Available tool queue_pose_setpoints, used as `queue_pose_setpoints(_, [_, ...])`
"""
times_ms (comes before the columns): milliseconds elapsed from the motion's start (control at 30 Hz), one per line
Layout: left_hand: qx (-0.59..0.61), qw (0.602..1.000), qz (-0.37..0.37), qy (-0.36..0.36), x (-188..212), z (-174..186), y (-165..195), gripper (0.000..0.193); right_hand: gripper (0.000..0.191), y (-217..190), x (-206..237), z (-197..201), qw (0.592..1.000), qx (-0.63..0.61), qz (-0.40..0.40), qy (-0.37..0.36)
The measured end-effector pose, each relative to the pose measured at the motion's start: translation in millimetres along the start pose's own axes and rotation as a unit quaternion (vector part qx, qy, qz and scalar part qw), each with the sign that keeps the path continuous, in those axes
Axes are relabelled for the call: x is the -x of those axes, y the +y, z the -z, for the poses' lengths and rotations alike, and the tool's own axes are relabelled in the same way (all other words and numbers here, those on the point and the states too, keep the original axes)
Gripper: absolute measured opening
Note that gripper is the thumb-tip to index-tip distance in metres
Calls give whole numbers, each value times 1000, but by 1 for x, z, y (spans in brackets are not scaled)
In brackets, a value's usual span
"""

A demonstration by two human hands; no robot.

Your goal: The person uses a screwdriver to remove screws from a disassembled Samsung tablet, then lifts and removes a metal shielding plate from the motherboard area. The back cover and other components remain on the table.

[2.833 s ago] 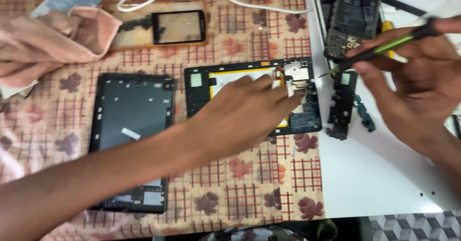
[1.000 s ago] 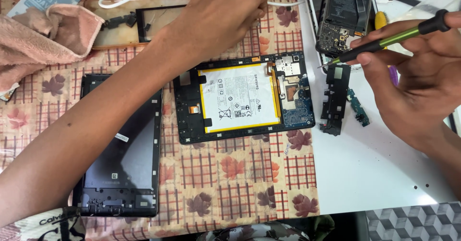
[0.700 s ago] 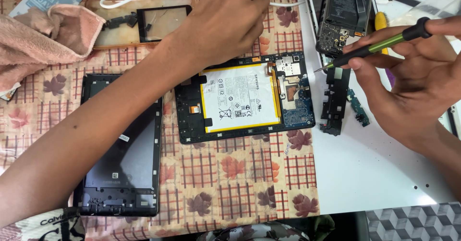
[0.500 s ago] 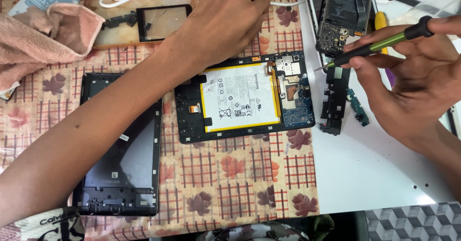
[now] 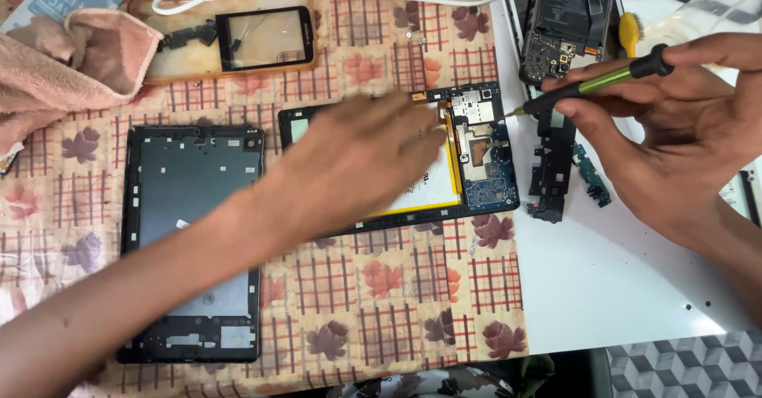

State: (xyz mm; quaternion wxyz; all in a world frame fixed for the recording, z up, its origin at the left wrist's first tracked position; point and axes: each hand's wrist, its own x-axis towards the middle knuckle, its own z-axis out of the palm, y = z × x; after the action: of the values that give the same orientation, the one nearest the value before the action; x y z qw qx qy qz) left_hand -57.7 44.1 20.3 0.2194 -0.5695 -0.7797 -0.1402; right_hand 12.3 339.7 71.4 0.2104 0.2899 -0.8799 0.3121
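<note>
An opened tablet (image 5: 484,156) lies on the checked cloth, its circuit board and yellow-edged battery showing at the right end. My left hand (image 5: 357,164) is spread flat over its middle, blurred, covering most of the battery. My right hand (image 5: 683,128) grips a green-handled screwdriver (image 5: 591,84), whose tip sits just off the tablet's upper right corner. A black back cover (image 5: 194,239) rests to the left of the tablet.
A black plastic frame piece (image 5: 552,164) and a small green board (image 5: 591,176) lie on the white surface (image 5: 619,287). Another opened phone (image 5: 567,17) sits at top right, a screen part (image 5: 266,37) on a wooden board at top, a pink towel (image 5: 75,65) at far left.
My left hand came down from the top of the cloth onto the tablet, covering the battery. The right hand and screwdriver stayed nearly still.
</note>
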Motion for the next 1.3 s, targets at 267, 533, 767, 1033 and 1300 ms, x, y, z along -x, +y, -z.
queue_pose_setpoints(267, [66, 995, 11, -71, 18, -1, 32, 48, 67, 7, 7, 5, 994, -101, -31, -28])
queue_pose_setpoints(533, [59, 996, 18, -59, 22, -1, 33, 48, 65, 6, 12, 4, 993, -112, -10, -48])
queue_pose_setpoints(767, [70, 995, 23, -65, 23, 0, 33, 49, 65, 5, 8, 3, 990, -122, 5, -69])
queue_pose_setpoints(1033, [64, 996, 21, -66, 24, -1, 33, 50, 62, 4, 6, 3, 990, -123, 0, -64])
queue_pose_setpoints(1300, [60, 996, 20, -70, 24, -1, 33, 50, 61, 4, 7, 2, 989, -134, -17, -68])
